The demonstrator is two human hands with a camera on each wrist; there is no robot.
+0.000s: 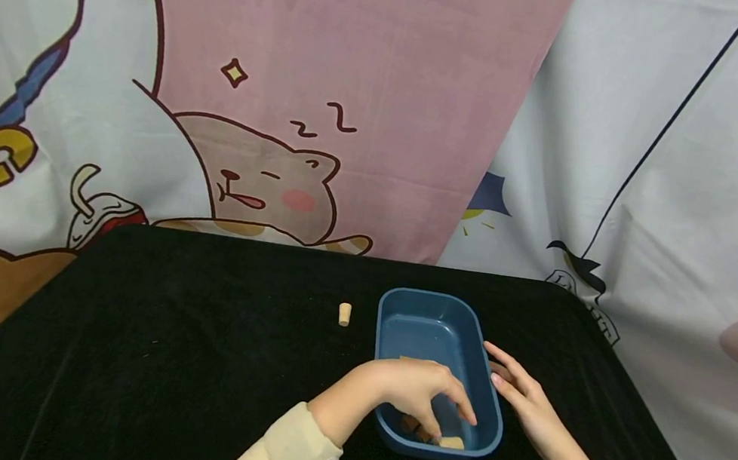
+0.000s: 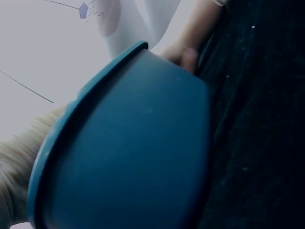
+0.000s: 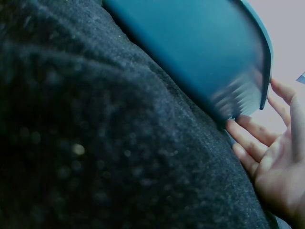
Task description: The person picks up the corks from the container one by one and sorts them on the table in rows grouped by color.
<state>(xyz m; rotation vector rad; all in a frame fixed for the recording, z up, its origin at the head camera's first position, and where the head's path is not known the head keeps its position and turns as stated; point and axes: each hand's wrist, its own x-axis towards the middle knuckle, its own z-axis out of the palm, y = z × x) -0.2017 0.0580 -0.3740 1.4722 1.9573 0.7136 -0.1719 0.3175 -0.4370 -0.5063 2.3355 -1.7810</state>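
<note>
Here the left hand (image 1: 418, 395) dips curled fingers among the cork stoppers (image 1: 452, 442) inside the blue tray (image 1: 431, 309), whether pinching one I cannot tell, while the right hand (image 1: 523, 403) rests flat and relaxed against the tray's outer wall; judging by this, a stopper is being set down, and the lone cork (image 1: 344, 314) on the counter (image 1: 190, 361) beyond the left hand calls for a reach next.

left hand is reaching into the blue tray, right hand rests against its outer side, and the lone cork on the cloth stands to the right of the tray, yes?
Not quite. The lone cork stands to the left of the blue tray, as the head view shows. The rest holds: the left hand reaches into the tray, and the right hand rests against its outer side.
</note>
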